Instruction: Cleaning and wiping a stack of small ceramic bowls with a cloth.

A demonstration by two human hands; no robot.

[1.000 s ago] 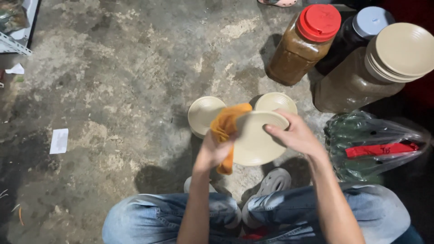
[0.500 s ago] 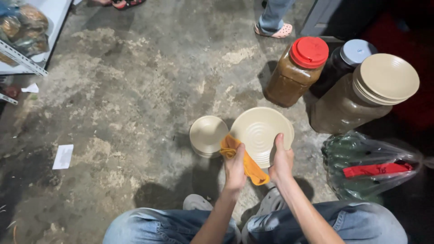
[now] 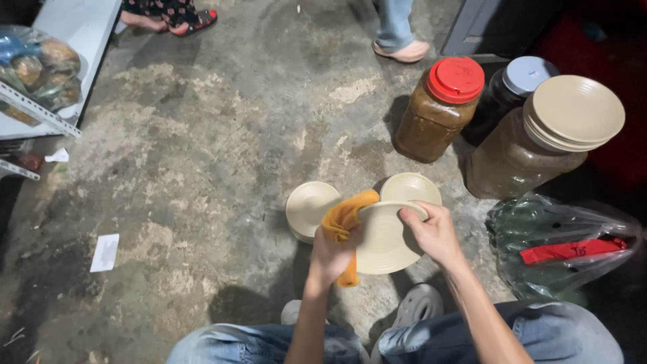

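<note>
Dim, uneven overhead light, dark corners, soft shadows on the floor point(image 3: 202, 155), slight wide-angle distortion.

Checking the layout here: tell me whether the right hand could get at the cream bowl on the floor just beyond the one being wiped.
Probably yes. The right hand grips the held bowl right above that floor bowl, with nothing between, but it would have to let go first.

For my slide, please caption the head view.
Left hand rubs an orange cloth on a cream plate held by the right hand.
</note>
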